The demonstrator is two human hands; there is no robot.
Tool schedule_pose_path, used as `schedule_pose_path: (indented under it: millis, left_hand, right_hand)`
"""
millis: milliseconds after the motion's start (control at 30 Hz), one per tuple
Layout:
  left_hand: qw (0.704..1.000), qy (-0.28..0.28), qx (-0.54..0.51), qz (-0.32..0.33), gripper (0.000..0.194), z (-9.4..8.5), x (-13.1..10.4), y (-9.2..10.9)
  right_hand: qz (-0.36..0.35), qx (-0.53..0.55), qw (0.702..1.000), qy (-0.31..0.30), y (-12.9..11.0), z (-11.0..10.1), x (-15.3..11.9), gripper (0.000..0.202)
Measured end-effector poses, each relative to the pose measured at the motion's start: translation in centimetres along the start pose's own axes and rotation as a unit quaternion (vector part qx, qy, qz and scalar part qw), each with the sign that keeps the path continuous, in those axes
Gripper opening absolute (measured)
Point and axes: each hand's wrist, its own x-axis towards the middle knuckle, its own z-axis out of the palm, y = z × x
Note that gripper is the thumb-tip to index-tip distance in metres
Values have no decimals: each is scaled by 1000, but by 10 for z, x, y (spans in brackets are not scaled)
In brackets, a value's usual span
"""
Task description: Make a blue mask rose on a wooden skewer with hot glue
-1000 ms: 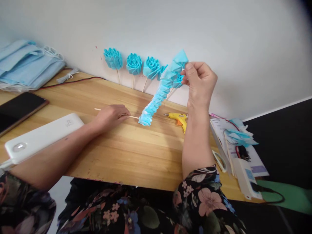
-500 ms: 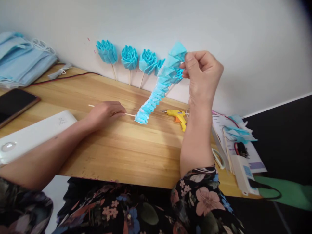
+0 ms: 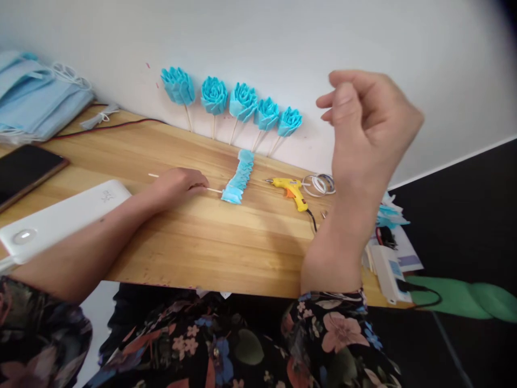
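Floral sleeves [image 3: 335, 328] flank the near edge of the wooden table [image 3: 194, 242]. At left, a white power bank [image 3: 68, 218] lies beside the forearm, with a dark phone [image 3: 30, 171] beyond it; at right, a white power strip [image 3: 388, 274] bears a black plug. The left hand [image 3: 180, 187], low over the table, grasps a thin wooden stick [image 3: 214, 189] between thumb and fingers. The stick's tip meets the near end of a pleated blue strip [image 3: 241, 177], which extends away across the table toward the wall. The right hand [image 3: 365, 124] is raised, released, its fingers loosely curled. Between strip and right forearm lies a yellow glue gun [image 3: 293, 191], nozzle pointing left. Farthest, five blue flowers [image 3: 214, 96] on sticks lean against the wall [image 3: 250, 37]; stacked masks [image 3: 38, 102] lie at far left.
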Motion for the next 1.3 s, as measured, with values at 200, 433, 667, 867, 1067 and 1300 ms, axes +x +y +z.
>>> schedule_pose_path:
  millis: [200,433,667,867,1067,1300]
  left_hand:
    - [1000,-8,2,-20,43,0,2,1]
    - [999,29,-9,-15,41,4,3,-2]
    - [998,55,-13,11,37,5,4,-7]
    - [998,59,-16,11,38,6,4,-6]
    - [999,34,-16,-13,40,5,4,-5]
    - [999,34,-21,2,38,3,4,-4]
  right_hand:
    - [192,-285,916,-206,80,-20,-44,32]
    - [285,-370,789,-400,115,-38,-101,34]
    - [337,-349,787,-381,121,-22,-109,32]
    - [381,-147,885,-222,137,-29,-109,47]
    - [379,152,908,-92,138,-36,-85,41]
    - [423,257,856,-150,106,-13,-61,55]
